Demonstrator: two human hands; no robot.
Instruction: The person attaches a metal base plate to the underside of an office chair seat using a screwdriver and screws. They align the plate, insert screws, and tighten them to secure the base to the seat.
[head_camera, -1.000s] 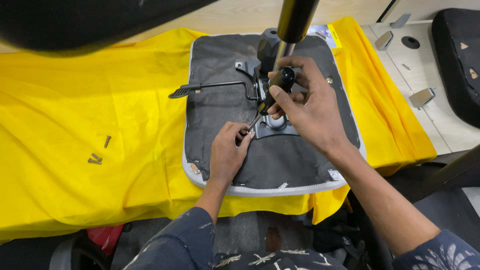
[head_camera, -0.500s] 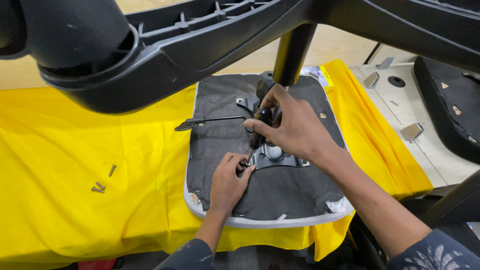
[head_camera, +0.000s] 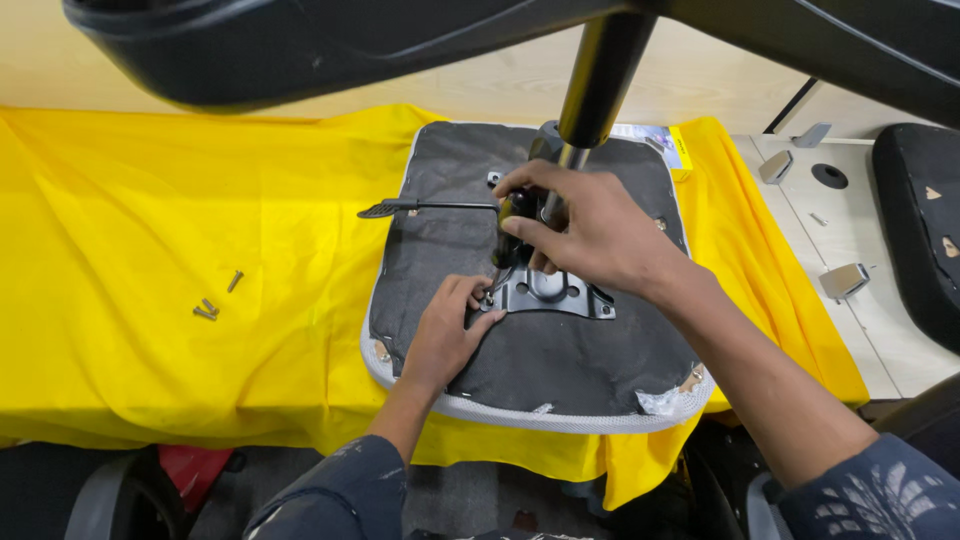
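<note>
Since a second ago the right hand (head_camera: 590, 235) has slid up, closed around the black screwdriver handle (head_camera: 512, 225), while the left hand (head_camera: 445, 335) still pinches the screw at the metal plate (head_camera: 550, 290) on the upturned seat (head_camera: 540, 360), so fastening continues.

One flat package (head_camera: 660, 143) shows, lying on the yellow cloth (head_camera: 200, 200) at the far right corner of the upturned seat pad (head_camera: 450, 190). It is rectangular, partly hidden behind the pad's edge and the black column (head_camera: 600, 80). Its face is pale with blue and white print, and a yellow strip runs along its right end. No signs or screens appear.
</note>
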